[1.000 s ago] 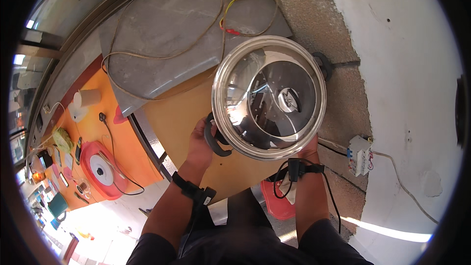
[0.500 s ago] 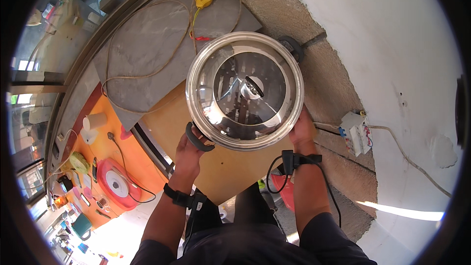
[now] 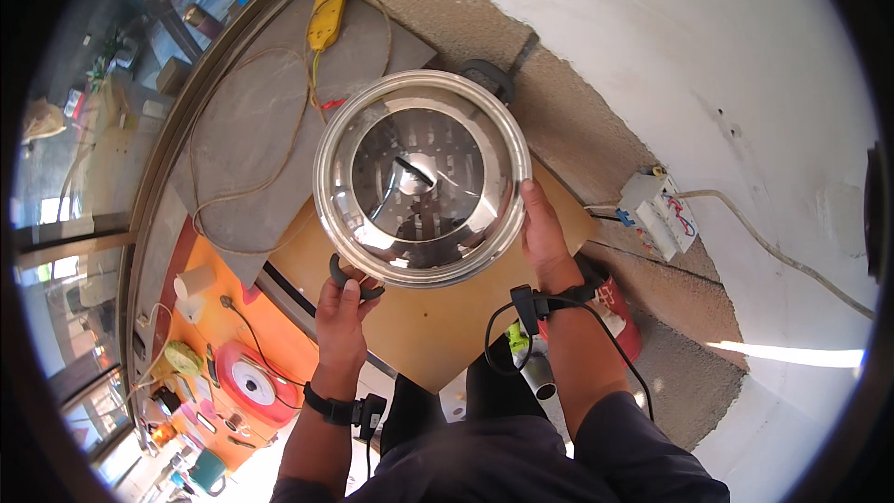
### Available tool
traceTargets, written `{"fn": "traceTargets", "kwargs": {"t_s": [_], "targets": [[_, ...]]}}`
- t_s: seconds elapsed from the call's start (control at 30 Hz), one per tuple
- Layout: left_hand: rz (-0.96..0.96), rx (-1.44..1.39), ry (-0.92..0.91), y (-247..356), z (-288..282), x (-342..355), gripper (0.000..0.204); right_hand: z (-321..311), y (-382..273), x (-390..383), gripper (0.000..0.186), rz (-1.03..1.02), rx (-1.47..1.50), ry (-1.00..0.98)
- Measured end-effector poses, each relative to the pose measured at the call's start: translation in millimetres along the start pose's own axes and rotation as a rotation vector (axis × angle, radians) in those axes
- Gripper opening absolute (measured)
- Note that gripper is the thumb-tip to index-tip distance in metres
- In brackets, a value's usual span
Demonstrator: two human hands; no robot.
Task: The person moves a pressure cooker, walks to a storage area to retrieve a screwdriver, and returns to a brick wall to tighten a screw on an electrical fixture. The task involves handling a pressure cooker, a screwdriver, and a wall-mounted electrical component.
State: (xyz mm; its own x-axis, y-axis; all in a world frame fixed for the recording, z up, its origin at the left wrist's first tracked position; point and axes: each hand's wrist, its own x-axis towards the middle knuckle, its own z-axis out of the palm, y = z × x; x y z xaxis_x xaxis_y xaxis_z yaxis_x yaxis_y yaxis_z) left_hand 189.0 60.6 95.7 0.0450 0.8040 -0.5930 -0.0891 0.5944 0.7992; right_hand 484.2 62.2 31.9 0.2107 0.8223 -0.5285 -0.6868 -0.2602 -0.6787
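Observation:
I hold a large shiny steel pot (image 3: pixel 421 177) with a glass lid in front of me, above a tan wooden board (image 3: pixel 438 317). My left hand (image 3: pixel 342 317) grips the pot's black side handle (image 3: pixel 346 279) at its lower left. My right hand (image 3: pixel 542 228) presses flat against the pot's right rim. The opposite black handle (image 3: pixel 486 74) pokes out at the top. Both wrists wear black straps with cables.
A yellow power strip (image 3: pixel 328 15) and its looping cord lie on a grey slab at upper left. A white socket box (image 3: pixel 659 214) with cable hangs on the white wall at right. An orange table (image 3: pixel 233 354) with a red round device is lower left. A red can (image 3: pixel 615 312) stands by my right forearm.
The pot has shifted left and up in view, and the view itself has swung. Both hands stay on it in the same grip.

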Motion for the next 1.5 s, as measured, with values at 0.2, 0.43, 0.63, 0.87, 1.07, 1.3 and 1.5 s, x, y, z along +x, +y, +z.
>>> {"fn": "traceTargets", "kwargs": {"t_s": [0.2, 0.43, 0.63, 0.87, 1.07, 1.3, 1.5], "targets": [[-0.024, 0.036, 0.093, 3.9, 12.7, 3.6, 0.032, 2.1, -6.8, 8.1, 0.058, -0.045, -0.096, -0.044], [-0.139, -0.225, -0.045, -2.9, 14.8, 17.5, 0.042, 1.1, -21.4, 49.0, 0.08, -0.111, -0.084, -0.049], [-0.094, -0.307, -0.062, -10.4, 8.8, 20.2, 0.038, 8.1, -42.9, 77.1, 0.08, -0.057, -0.002, -0.132], [-0.036, -0.295, 0.017, -11.6, 1.0, 25.9, 0.032, 1.1, -46.2, 75.9, 0.065, -0.016, -0.002, -0.205], [-0.072, -0.319, 0.072, 0.0, 10.7, 33.2, 0.019, -6.8, -45.1, 77.7, 0.071, -0.038, -0.027, -0.185], [-0.061, -0.238, -0.01, -8.5, -3.2, 35.2, 0.034, -5.3, -46.6, 68.8, 0.067, -0.068, -0.088, -0.286], [-0.05, -0.185, -0.115, -3.8, 3.8, 33.3, 0.044, -53.2, -0.1, 37.5, 0.074, 0.016, -0.151, -0.072]]}}
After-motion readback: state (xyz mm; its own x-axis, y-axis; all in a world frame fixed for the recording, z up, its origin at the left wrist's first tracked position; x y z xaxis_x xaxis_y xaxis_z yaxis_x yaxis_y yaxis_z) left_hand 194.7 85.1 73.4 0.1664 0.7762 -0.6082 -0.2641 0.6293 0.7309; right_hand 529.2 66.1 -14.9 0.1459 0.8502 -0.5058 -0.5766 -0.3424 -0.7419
